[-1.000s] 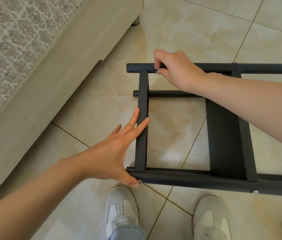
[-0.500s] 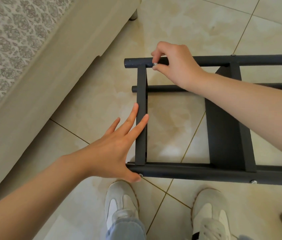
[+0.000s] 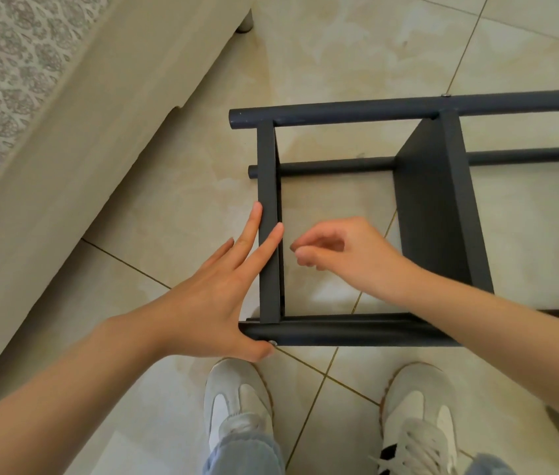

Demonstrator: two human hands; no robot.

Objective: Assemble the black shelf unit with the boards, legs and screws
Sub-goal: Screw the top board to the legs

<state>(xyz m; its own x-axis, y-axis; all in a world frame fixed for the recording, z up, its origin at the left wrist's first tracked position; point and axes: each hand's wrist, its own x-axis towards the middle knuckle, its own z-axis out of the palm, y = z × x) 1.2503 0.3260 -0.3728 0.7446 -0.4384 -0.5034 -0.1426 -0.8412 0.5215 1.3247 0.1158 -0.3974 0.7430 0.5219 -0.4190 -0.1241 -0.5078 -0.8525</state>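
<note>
The black shelf unit lies on its side on the tiled floor. Its far leg (image 3: 340,113) and near leg (image 3: 340,332) run left to right. Between them stand the end board (image 3: 269,186) and a middle board (image 3: 436,207). My left hand (image 3: 216,303) lies flat with straight fingers against the end board, and its thumb presses the near leg beside a silver screw (image 3: 273,343). My right hand (image 3: 350,258) hovers over the opening between the boards, thumb and forefinger pinching a small dark thing that looks like a screw (image 3: 291,247). Another screw head (image 3: 446,94) sits in the far leg.
A beige upholstered bed base (image 3: 65,132) with a patterned cover runs along the left, with its foot (image 3: 245,24) at the top. My two white shoes (image 3: 237,402) (image 3: 415,406) stand just below the near leg. A lower rear leg (image 3: 333,166) lies on the floor.
My right hand left the far leg's end, where it was pinching a screw, and came down to the middle of the opening. The left hand stayed in place.
</note>
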